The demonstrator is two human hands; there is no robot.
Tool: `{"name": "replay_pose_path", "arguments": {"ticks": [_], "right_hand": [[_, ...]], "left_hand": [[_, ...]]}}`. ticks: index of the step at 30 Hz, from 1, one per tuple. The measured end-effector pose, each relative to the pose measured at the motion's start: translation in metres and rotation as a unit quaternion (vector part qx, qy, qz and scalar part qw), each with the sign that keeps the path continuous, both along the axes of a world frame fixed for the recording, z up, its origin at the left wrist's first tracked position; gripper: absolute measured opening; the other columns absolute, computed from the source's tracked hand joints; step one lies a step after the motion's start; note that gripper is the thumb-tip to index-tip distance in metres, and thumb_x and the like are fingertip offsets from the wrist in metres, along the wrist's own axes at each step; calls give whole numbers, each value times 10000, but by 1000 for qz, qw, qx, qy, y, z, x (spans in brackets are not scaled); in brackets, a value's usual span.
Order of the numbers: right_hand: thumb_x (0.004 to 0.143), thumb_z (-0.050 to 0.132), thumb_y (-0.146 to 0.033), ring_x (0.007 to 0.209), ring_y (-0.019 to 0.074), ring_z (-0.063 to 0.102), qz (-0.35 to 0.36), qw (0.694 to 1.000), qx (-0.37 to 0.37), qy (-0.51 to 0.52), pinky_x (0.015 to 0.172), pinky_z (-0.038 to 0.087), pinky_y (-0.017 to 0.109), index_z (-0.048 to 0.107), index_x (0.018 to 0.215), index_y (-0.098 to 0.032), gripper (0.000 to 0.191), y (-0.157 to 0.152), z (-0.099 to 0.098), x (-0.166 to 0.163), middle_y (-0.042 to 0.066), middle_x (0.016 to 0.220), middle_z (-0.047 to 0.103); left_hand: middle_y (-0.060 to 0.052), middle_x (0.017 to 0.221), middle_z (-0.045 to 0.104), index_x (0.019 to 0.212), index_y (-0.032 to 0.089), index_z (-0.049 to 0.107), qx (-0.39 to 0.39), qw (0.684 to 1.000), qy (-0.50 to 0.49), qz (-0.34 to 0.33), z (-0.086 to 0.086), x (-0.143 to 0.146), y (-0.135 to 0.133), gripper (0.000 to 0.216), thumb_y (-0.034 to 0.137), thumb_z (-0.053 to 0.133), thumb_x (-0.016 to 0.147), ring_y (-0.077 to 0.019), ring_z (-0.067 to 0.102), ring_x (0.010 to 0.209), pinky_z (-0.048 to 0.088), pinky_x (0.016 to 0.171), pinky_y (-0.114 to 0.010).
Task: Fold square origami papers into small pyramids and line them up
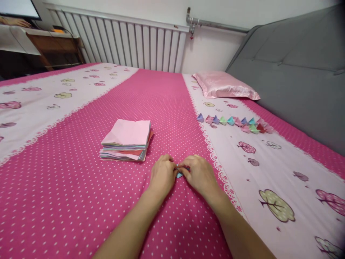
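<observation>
Between my fingertips lies a small folded piece of light blue paper (179,175), mostly covered by my hands. My left hand (164,172) is closed, pinching the paper from the left. From the right, my right hand (198,173) is pinched on the same paper, its thumb and fingers almost touching the left ones. Left of my hands sits a stack of square coloured papers (128,133), pale pink on top, with uneven edges. Beyond my right hand, a row of small folded paper shapes (230,120) in several colours stands on the bedspread.
The bed has a pink dotted spread (107,201) with pale printed bands. A pink satin pillow (225,85) rests near the grey headboard (293,68). A white radiator (129,43) lines the wall. Another person's hand (16,22) shows at a desk, far left.
</observation>
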State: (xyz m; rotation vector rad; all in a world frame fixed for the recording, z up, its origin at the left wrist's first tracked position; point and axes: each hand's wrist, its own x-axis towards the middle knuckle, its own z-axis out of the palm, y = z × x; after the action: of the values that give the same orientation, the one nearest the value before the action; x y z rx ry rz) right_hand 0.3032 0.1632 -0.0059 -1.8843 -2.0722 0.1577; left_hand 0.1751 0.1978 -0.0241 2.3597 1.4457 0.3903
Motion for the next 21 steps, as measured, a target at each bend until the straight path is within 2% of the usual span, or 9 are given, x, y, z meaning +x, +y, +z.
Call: {"name": "replay_pose_path", "arguments": {"ticks": [3, 10, 15, 21], "right_hand": [[793, 558, -218, 753, 174, 570, -6, 1000, -5, -17, 657, 376, 270, 651, 763, -213, 98, -1, 1, -1, 28, 772, 646], [821, 482, -168, 777, 149, 553, -2, 1000, -2, -15, 646, 363, 248, 591, 745, -179, 134, -2, -1, -5, 31, 844, 593], [831, 461, -161, 762, 129, 540, -1, 1000, -9, -18, 631, 350, 238, 581, 728, -179, 160, -2, -4, -7, 24, 855, 575], [836, 445, -147, 744, 119, 534, 12, 1000, -12, -16, 628, 344, 232, 567, 705, -176, 181, -2, -5, -7, 23, 839, 568]], "left_hand": [[-86, 908, 594, 783, 159, 692, 10, 1000, -3, -3, 1, 0, -2, 167, 238, 545, 779, -193, 541, 872, 406, 762, -293], [-98, 920, 573, 751, 168, 673, 106, 991, 66, 45, 17, 0, -14, 211, 231, 479, 802, -232, 503, 890, 368, 757, -355], [-90, 828, 580, 711, 164, 676, 94, 987, 121, 52, 18, 0, -15, 256, 189, 439, 803, -241, 506, 841, 351, 727, -374], [-90, 832, 575, 728, 169, 678, 84, 987, 124, 58, 13, 0, -13, 276, 190, 417, 816, -241, 507, 829, 340, 694, -365]]}}
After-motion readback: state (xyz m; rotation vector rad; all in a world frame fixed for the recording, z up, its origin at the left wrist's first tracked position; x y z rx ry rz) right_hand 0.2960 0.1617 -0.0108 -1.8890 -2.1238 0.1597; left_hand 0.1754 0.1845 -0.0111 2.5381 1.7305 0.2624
